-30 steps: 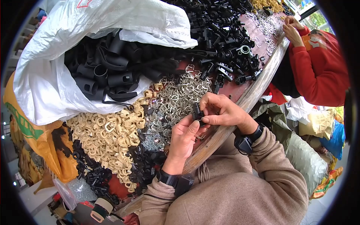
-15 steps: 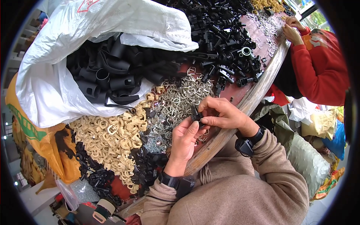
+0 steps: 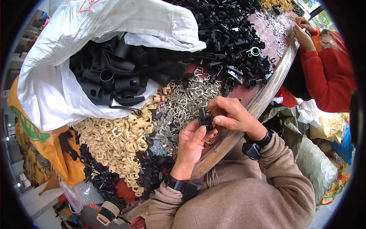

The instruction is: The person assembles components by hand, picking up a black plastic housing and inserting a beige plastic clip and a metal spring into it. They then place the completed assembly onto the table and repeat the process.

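Note:
A small black plastic part (image 3: 205,119) with a narrow upright stem is held just above the table's near edge. My left hand (image 3: 190,145) grips its lower end between thumb and fingers. My right hand (image 3: 238,117) is curled in from the right, thumb and forefinger at the part's side; the exact contact there is hard to make out. Behind both hands lies a heap of bent silvery metal loops (image 3: 194,91). Beige plastic buckles (image 3: 114,139) are piled to the left, with small silvery pieces (image 3: 160,145) between the two heaps.
An open white woven sack (image 3: 45,87) holds black tubular pieces (image 3: 127,83). Black plastic fittings (image 3: 232,42) cover the table's far side. A wooden rim (image 3: 219,154) runs along the near edge. At the right, a person in a red sleeve (image 3: 329,87) handles things by more metal pieces (image 3: 276,26).
The whole view has shifted slightly. The black part's stem now shows more plainly, and my right thumb and forefinger have drawn a little back from it. My left hand keeps its hold.

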`<act>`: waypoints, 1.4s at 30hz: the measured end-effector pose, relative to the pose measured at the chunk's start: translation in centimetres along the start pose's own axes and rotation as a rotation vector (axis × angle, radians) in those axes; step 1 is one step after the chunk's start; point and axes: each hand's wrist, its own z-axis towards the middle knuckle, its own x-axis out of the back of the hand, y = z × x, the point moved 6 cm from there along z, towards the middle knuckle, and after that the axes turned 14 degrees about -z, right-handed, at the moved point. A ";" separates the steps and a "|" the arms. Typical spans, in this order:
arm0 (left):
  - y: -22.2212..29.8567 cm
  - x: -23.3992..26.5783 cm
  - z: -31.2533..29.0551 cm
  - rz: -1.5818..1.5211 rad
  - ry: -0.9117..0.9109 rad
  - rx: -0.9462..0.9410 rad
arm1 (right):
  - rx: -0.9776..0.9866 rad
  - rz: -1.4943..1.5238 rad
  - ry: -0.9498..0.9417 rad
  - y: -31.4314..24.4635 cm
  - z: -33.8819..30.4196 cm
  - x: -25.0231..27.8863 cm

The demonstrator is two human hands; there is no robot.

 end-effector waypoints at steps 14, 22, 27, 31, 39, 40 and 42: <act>-0.2 0.0 -0.5 0.055 -0.010 -0.009 | 0.023 -0.111 0.092 0.1 -0.1 0.0; 0.3 0.0 -0.5 0.088 -0.015 -0.069 | 0.063 -0.135 0.095 -0.5 0.2 0.1; 0.7 0.3 -1.6 0.015 -0.015 -0.062 | 0.011 -0.159 0.088 -0.5 0.1 -0.1; 1.8 0.7 -3.8 0.000 -0.013 -0.088 | 0.013 -0.195 0.087 -0.6 0.2 -0.6; 5.2 3.1 -8.7 0.100 0.033 -0.228 | 0.073 -0.348 0.072 -0.3 0.4 -1.4; 5.4 3.3 -8.9 0.116 0.046 -0.258 | 0.120 -0.367 0.062 -0.5 0.6 -1.6; 5.6 3.6 -9.3 0.131 0.027 -0.269 | 0.148 -0.415 -0.010 -1.7 1.2 -2.1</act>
